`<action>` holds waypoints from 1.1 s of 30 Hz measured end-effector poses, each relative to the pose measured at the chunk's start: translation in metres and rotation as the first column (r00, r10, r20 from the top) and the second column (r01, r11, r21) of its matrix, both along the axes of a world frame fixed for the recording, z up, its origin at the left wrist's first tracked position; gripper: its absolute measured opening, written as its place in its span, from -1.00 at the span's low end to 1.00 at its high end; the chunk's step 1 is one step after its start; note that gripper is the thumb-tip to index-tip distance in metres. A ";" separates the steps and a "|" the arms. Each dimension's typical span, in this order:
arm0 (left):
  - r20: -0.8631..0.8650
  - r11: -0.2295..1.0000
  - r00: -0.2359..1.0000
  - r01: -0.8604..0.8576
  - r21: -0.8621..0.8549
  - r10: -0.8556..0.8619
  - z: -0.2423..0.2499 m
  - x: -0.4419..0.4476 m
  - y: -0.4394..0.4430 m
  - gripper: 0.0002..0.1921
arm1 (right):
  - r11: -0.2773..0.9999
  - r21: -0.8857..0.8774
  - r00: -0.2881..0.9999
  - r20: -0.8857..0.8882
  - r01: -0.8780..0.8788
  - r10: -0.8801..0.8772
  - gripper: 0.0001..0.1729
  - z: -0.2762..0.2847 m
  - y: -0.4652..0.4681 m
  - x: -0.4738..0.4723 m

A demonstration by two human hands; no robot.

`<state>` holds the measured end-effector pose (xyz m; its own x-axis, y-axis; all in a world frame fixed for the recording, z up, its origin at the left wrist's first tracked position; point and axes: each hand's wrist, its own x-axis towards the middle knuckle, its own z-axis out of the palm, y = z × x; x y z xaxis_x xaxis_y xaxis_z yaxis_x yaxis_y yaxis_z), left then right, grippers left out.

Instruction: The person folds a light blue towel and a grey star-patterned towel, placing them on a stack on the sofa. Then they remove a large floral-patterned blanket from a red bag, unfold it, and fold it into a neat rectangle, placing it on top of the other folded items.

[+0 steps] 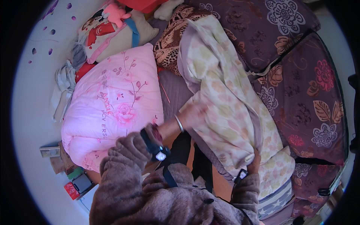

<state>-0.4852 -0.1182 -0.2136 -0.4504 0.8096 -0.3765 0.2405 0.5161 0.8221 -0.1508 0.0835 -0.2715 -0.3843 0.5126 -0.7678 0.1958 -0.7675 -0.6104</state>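
Observation:
A cream blanket with pale leaf prints and a mauve underside (pixel 225 92) lies lengthwise on the bed, loosely folded and wrinkled. My left hand (pixel 194 114), blurred and wearing a silver bangle, is over its left edge; whether the fingers grip the cloth is not clear. At the blanket's lower part, my right hand (pixel 255 161) is closed around a bunched fold, its fingers partly hidden by cloth. Both wrists carry small dark strapped devices.
A folded pink floral quilt (pixel 118 98) lies at the left. Beyond it are a cream pillow (pixel 112 45), a pink plush toy (pixel 116 14) and a brown patterned cushion (pixel 170 45). Dark floral padded fabric (pixel 306 92) runs along the right. Boxes (pixel 57 164) stand at lower left.

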 end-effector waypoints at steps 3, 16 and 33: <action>-0.216 0.869 0.850 -0.495 -0.014 0.481 -0.042 -0.105 -0.010 -0.55 | 0.984 0.028 0.981 0.075 0.176 -0.178 -0.60 -0.036 0.015 0.067; 0.051 0.939 0.940 0.339 -0.061 -0.336 -0.089 -0.187 0.079 -0.28 | 0.825 0.538 0.833 0.526 -0.172 -0.169 -0.51 -0.074 -0.013 0.084; -0.237 0.732 0.867 -0.498 -0.466 0.438 -0.151 -0.326 0.018 -0.20 | 0.940 0.199 0.897 0.406 -0.277 0.178 -0.72 -0.015 -0.051 -0.076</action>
